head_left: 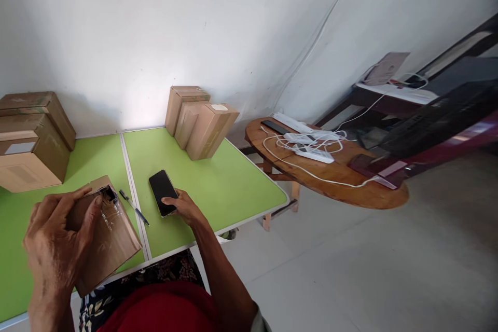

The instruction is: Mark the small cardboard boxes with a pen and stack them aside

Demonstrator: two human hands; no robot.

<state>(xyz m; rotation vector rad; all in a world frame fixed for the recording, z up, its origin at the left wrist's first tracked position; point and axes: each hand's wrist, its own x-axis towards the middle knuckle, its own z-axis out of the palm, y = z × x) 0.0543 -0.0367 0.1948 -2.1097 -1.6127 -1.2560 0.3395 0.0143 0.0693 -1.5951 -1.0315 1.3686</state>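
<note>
My left hand [58,233] grips a brown cardboard box [112,238] at the near left of the green table [241,187]. Shiny clear tape and a dark torn-looking spot show near the box's far corner, by my thumb. In my right hand [187,207] is a smartphone [162,192] with a dark screen; the thumb lies on its lower right edge and the other fingers are hidden beneath. Between the box and the phone, a pen [134,207] lies slanted across the white seam of the tabletop.
Cardboard boxes [212,132] stand against the wall, with more boxes [35,150] at the far left. To the right, a wooden table [268,140] carries power strips and tangled white cables [311,140]. A dark, blurred object [443,119] rises at the far right.
</note>
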